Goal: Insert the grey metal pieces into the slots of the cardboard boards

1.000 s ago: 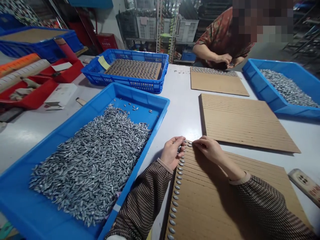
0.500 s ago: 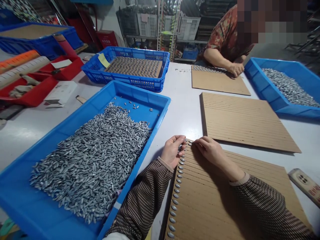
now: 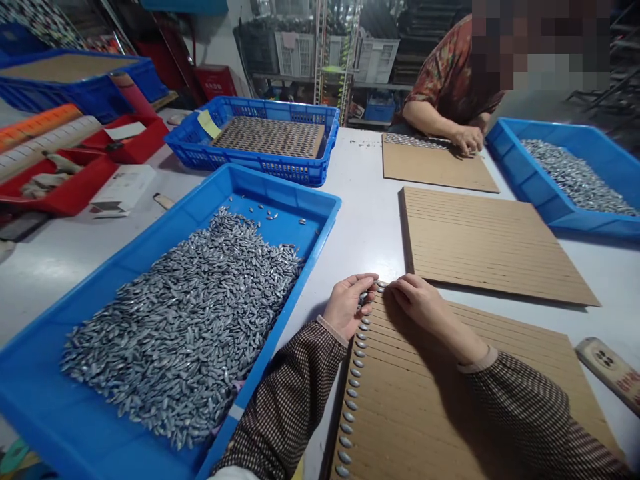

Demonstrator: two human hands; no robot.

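Note:
My left hand (image 3: 349,303) is closed around several small grey spindle-shaped metal pieces (image 3: 362,299), at the far left corner of a slitted cardboard sheet (image 3: 415,400). Its thumb and forefinger pinch close to another metal piece (image 3: 381,285) at the sheet's far edge. Right beside that piece, the fingers of my right hand (image 3: 417,297) are pressed together over the cardboard; what they pinch, if anything, is hidden. A row of like pieces (image 3: 352,393) lines the sheet's left edge. To the left, a blue tray (image 3: 280,187) contains a large heap of them.
Beyond my sheet lies a second slitted cardboard stack (image 3: 480,247). Across the table a person's hands (image 3: 467,140) work at another cardboard sheet (image 3: 435,163), beside a blue bin (image 3: 550,213) of metal pieces. A blue basket (image 3: 250,163) stands at the back, a phone (image 3: 607,367) at right.
My left thumb and fingertips have shifted slightly right, closer to the piece by my right fingers. My right hand has barely moved. The other person's hand has moved a little.

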